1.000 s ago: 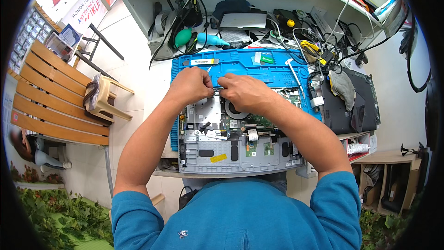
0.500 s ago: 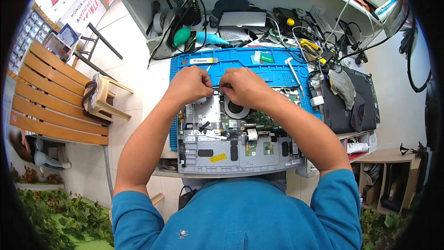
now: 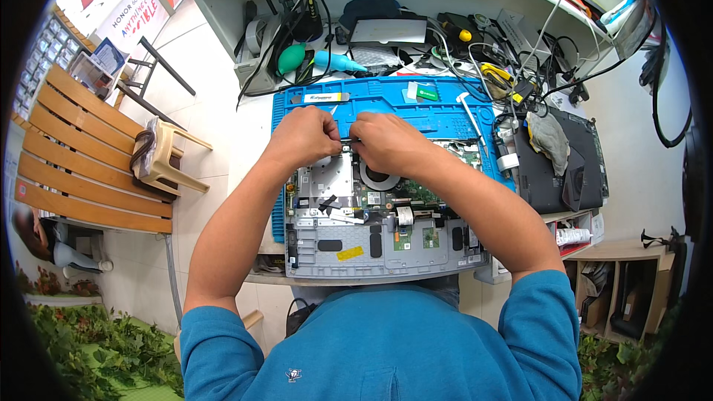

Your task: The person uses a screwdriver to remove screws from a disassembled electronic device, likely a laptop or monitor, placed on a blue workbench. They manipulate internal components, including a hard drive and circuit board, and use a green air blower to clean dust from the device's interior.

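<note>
An opened laptop base (image 3: 313, 261) lies in front of me, its inner parts exposed: a green circuit board (image 3: 422, 191), a round fan (image 3: 380, 188) and a strip of yellow tape (image 3: 350, 253). My left hand (image 3: 306, 136) is at the laptop's far edge, thumb and fingers pinched together. Close beside it, my right hand (image 3: 392, 142) is pinched over the same edge, just above the fan. Something small and dark shows between the fingertips, too small to name. Both hands partly hide the far edge of the base.
A blue repair mat (image 3: 371, 89) lies under the laptop, bearing a white-handled tool (image 3: 471, 115). Behind stand a green blower bulb (image 3: 292, 59) and tangled cables. At right, a dark laptop (image 3: 542, 182) carries a grey cloth (image 3: 548, 145). A plastic stool (image 3: 167, 163) stands left.
My right hand has shifted slightly left, toward the left hand. My left hand stays in nearly the same place, still pinched, and the laptop has not visibly moved.
</note>
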Motion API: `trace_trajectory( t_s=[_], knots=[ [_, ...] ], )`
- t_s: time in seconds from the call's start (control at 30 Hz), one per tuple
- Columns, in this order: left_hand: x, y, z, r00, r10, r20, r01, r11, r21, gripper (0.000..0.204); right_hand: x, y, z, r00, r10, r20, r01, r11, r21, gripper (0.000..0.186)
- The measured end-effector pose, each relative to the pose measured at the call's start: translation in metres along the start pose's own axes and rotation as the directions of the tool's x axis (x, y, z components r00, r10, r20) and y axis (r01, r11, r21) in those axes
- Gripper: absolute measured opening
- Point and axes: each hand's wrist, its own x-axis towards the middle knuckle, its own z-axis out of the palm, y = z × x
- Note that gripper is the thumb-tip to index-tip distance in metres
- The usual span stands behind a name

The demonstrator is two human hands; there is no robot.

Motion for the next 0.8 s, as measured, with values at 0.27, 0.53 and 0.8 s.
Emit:
trace_trajectory(
  t_s=[0.27,0.53,0.8],
  knots=[
    [0.0,-0.002,-0.002,1.0,0.007,-0.009,-0.007,1.0,-0.01,0.015,0.006,-0.007,0.001,0.992,-0.125,-0.011,0.123,0.987,-0.107,0.012],
    [0.004,-0.011,0.001,1.0,0.019,-0.018,-0.02,1.0,-0.019,0.019,0.016,-0.005,-0.008,0.923,-0.282,0.262,0.339,0.918,-0.206,0.023],
    [0.004,-0.011,-0.001,0.999,0.026,0.026,-0.024,0.997,-0.07,0.018,0.026,-0.004,-0.018,0.974,-0.052,0.221,0.065,0.997,-0.052,0.015]
  ],
)
